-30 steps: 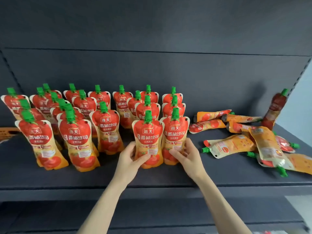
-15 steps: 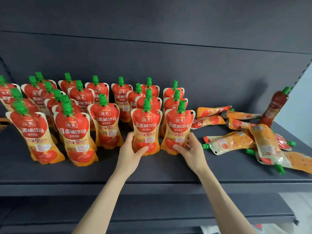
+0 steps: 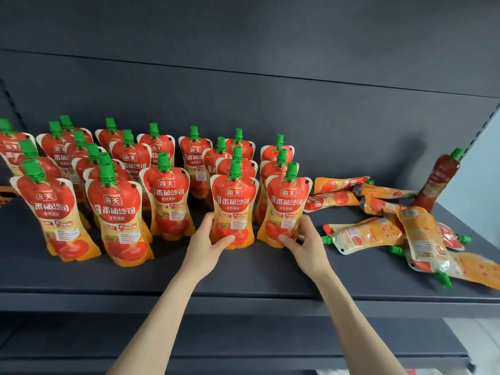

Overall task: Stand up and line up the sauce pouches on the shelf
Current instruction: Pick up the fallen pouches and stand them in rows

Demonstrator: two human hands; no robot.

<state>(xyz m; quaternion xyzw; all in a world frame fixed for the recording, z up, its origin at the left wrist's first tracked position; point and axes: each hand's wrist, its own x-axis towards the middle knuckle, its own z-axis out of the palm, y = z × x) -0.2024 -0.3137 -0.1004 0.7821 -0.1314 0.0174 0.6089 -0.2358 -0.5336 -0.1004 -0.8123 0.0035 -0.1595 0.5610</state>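
Several red-and-orange sauce pouches with green caps stand in rows on the dark shelf (image 3: pixel 243 277). My left hand (image 3: pixel 208 244) grips the base of a front upright pouch (image 3: pixel 234 201). Just to its right, my right hand (image 3: pixel 305 244) grips the base of the neighbouring upright pouch (image 3: pixel 286 204). More upright pouches (image 3: pixel 113 209) fill the left side. Several pouches lie flat in a pile (image 3: pixel 362 234) on the right. One pouch (image 3: pixel 441 180) leans upright against the right back corner.
The shelf's back panel (image 3: pixel 270 104) rises right behind the rear row. A lower shelf (image 3: pixel 243 336) sits beneath the front edge. Bare shelf surface runs along the front, before the hands.
Both hands stay on the two front pouches. The right pouch has shifted slightly right and now stands apart from the left one. The camera view has drifted a little.
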